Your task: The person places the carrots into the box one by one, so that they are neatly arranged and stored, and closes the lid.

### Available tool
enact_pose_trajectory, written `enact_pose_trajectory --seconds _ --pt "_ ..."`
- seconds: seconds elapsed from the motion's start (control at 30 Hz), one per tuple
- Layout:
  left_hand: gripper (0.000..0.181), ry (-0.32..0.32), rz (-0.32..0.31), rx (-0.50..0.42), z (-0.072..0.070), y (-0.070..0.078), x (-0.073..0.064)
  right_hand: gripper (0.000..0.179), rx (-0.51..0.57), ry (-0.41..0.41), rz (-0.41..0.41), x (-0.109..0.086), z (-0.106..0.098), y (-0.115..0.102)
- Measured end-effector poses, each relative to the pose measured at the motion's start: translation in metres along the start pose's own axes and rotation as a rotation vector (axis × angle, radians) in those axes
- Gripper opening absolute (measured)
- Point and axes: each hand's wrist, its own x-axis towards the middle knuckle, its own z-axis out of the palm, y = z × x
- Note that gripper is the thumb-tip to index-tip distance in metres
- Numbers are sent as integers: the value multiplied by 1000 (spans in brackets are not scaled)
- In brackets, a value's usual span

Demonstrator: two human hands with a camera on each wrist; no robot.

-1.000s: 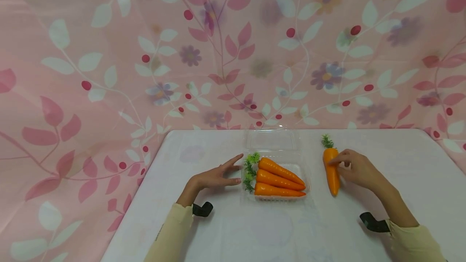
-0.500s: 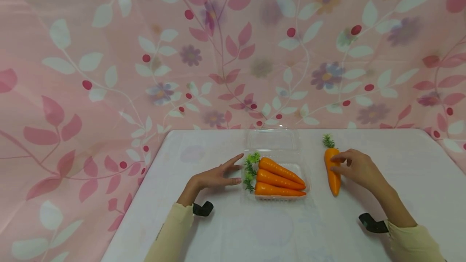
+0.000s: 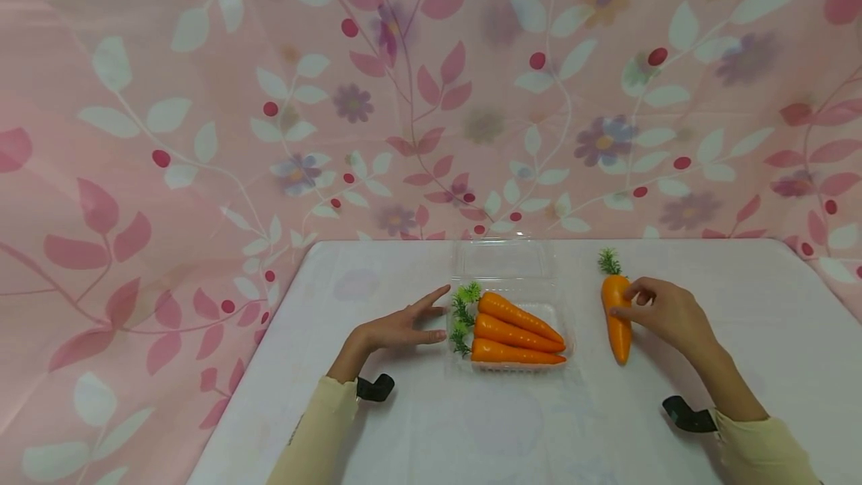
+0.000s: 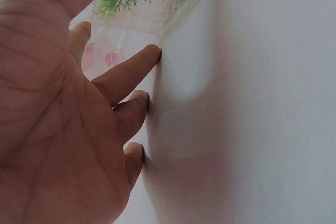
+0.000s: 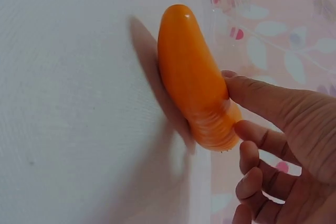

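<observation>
A toy carrot (image 3: pixel 619 328) lies on the table at the right, its green top pointing to the back wall. The right hand (image 3: pixel 668 313) is on it, thumb and index finger at the upper part of the carrot. In the right wrist view, thumb (image 5: pixel 257 95) and index fingertip touch the orange body; the other fingers are curled beside it. The left hand (image 3: pixel 397 326) rests with spread fingers at the left side of a clear plastic box (image 3: pixel 515 367). Inside lie 3 more carrots (image 3: pixel 512 331), leafy tops to the left. In the left wrist view, fingertips (image 4: pixel 152 53) meet the table.
The box's clear lid (image 3: pixel 501 259) is folded back towards the wall. A white cloth covers the table (image 3: pixel 471 432). Behind it hangs a pink floral cloth (image 3: pixel 431 96). Each wrist carries a black camera mount, such as the left mount (image 3: pixel 376 388).
The carrot at the right has shifted slightly rightward. The right hand has drawn back a little to the right, its index finger now nearer the carrot's right edge. The left hand has stayed still.
</observation>
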Motion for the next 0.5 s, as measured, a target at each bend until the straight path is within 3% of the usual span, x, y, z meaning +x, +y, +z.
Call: enact_pose_trajectory --seconds 0.5 --pt "89 -10 5 -26 0 3 -2 63 -43 -103 125 -1 -5 -3"
